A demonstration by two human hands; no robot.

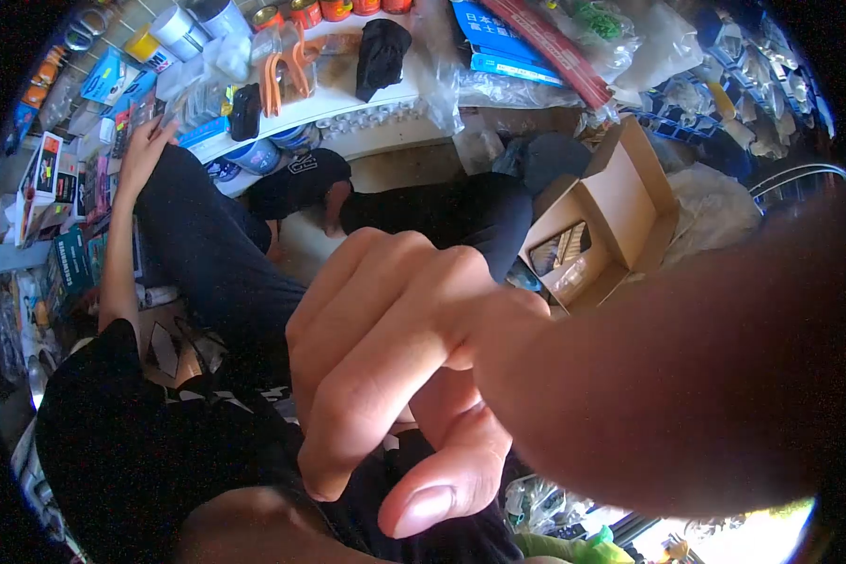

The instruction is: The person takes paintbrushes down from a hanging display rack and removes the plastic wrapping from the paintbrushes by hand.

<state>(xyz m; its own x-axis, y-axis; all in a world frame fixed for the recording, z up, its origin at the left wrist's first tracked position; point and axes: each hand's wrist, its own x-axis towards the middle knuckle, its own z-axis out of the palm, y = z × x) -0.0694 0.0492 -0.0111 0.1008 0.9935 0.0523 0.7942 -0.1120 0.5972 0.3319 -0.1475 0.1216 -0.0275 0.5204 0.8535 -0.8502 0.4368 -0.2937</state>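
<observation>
The shelf (338, 98), cans (305, 13) along its far side, separates left hand (144, 150) from cardboard box (627, 193).

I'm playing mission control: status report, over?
Right hand curled, close to camera; nothing visible in its grip. Left hand at packaged goods, hold unclear. Right hand blocks much of the view.

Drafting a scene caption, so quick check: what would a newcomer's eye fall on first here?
The right hand, very close to the camera, fills the middle, loosely curled with thumb and index fingertip apart. Behind it, right of centre, is an open cardboard box with its flap raised. At the upper left, the left hand is at the packaged goods, and red cans line the top edge, left of centre.
</observation>
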